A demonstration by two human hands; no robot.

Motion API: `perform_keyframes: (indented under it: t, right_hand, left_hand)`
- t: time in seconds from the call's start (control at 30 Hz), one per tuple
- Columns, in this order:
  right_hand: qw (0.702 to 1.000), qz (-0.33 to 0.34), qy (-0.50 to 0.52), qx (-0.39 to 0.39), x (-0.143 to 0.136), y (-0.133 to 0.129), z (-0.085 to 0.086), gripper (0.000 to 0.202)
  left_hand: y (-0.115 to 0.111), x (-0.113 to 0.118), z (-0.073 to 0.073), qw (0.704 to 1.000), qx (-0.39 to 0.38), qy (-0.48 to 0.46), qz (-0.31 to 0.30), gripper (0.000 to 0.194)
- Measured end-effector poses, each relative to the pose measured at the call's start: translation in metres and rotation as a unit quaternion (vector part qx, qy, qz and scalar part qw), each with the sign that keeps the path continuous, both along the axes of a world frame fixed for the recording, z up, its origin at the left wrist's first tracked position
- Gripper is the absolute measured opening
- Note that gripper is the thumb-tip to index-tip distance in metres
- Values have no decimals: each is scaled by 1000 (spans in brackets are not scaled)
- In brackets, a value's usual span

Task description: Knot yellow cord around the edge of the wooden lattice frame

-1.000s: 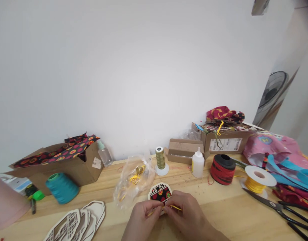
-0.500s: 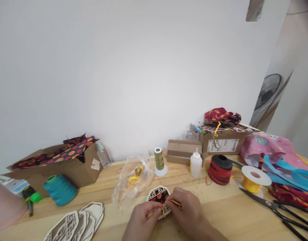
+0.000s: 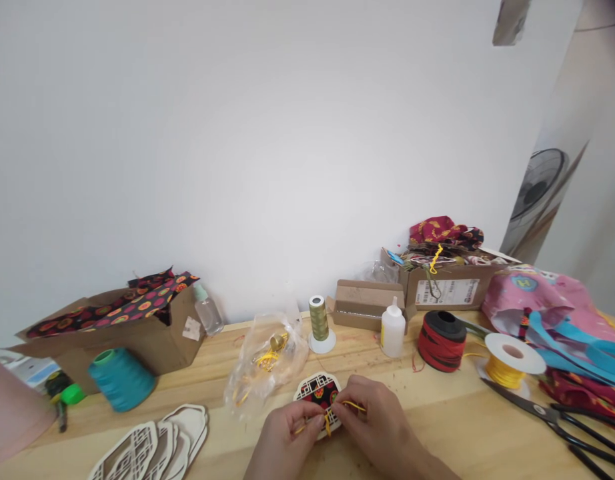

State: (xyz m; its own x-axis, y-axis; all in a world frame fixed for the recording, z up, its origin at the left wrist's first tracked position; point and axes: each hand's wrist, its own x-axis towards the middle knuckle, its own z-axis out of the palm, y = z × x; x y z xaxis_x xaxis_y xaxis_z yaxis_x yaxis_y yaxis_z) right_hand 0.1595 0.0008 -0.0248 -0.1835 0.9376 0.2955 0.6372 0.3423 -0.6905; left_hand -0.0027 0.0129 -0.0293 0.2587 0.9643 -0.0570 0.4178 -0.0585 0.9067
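Note:
A pale lattice-cut wooden frame backed with dark patterned fabric, a decorative panel (image 3: 318, 389), lies on the wooden table below my fingers. Yellow cord (image 3: 355, 405) runs between both hands, with a short piece hanging over the panel's lower edge. My left hand (image 3: 291, 430) pinches the cord at the panel's lower left. My right hand (image 3: 370, 417) pinches it just to the right, its fingertips close to the left ones. The exact crossing of the cord is partly hidden by my fingers.
Several bare lattice frames (image 3: 152, 443) lie at the left, near a teal thread cone (image 3: 121, 379). Behind stand a plastic bag (image 3: 265, 363), green thread spool (image 3: 319, 323) and glue bottle (image 3: 392, 328). At right are red cord (image 3: 441, 341), a yellow cord spool (image 3: 507, 370) and scissors (image 3: 552, 415).
Both hands stay pinched on the yellow cord, with only a slight shift of the fingers. The whole view has moved very slightly.

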Motion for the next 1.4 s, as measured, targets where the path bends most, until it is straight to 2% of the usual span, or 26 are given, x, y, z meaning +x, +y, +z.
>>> perform_keyframes:
  t: [0.3, 0.47, 0.7, 0.8, 0.93, 1.1, 1.23, 1.4]
  right_hand:
    - [999, 41, 16, 0, 0, 0, 1, 13]
    - [999, 31, -11, -14, -1, 1, 0, 12]
    - [1000, 4, -20, -17, -2, 2, 2, 15]
    - [1000, 26, 11, -4, -2, 0, 3, 14]
    - [998, 56, 28, 6, -3, -3, 4, 14]
    - [999, 22, -23, 0, -3, -1, 3, 14]
    - [999, 1, -47, -4, -3, 1, 4, 14]
    - [998, 8, -52, -21, -2, 0, 7, 13]
  left_hand:
    - [1, 2, 0, 999, -38, -37, -2, 22]
    - [1, 1, -5, 997, -58, -54, -4, 19]
    - [-1, 5, 5, 996, -65, -56, 1, 20]
    - [-3, 6, 7, 993, -80, -86, 4, 21]
    - [-3, 6, 2, 994, -62, -88, 0, 23]
    - [-2, 7, -5, 998, -46, -50, 3, 23]
    - [-3, 8, 4, 998, -50, -35, 7, 23]
    - [-5, 8, 13, 998, -58, -31, 2, 25]
